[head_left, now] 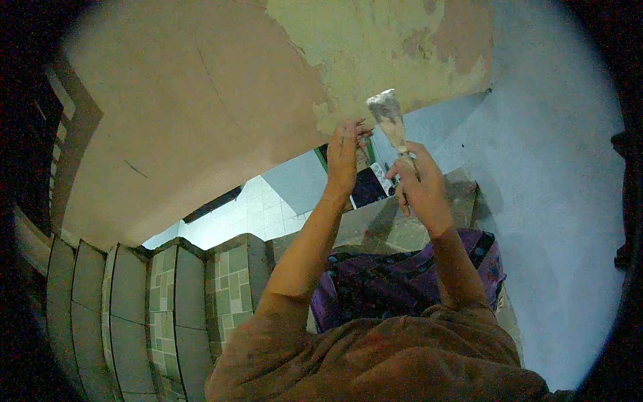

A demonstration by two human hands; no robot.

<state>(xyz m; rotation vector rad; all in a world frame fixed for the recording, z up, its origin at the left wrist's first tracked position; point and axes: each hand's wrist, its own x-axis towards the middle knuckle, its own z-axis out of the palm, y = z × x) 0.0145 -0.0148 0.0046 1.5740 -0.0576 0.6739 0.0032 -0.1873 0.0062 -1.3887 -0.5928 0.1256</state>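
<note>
Tiled steps (pixel 159 288): at far left, below the wall.
Tan wall coat (pixel 167 100): broad and mostly unbroken, with thin dark marks; judged left to do.
Left hand (pixel 343 151): raised near the wall's lower edge, grip loosely spread, nothing visible in it; wall contact cannot be told.
Yellow patch (pixel 375 40): ragged-edged; judged the part already scraped.
Scraper (pixel 390 120): blade up, just in front of the patch's lower edge, whitish residue on it; blade contact unclear.
Right hand (pixel 425 191): grip pinching the scraper's handle.
Tan remnant (pixel 469 30): beside the patch; judged unfinished.
Overall: judged partly complete.
</note>
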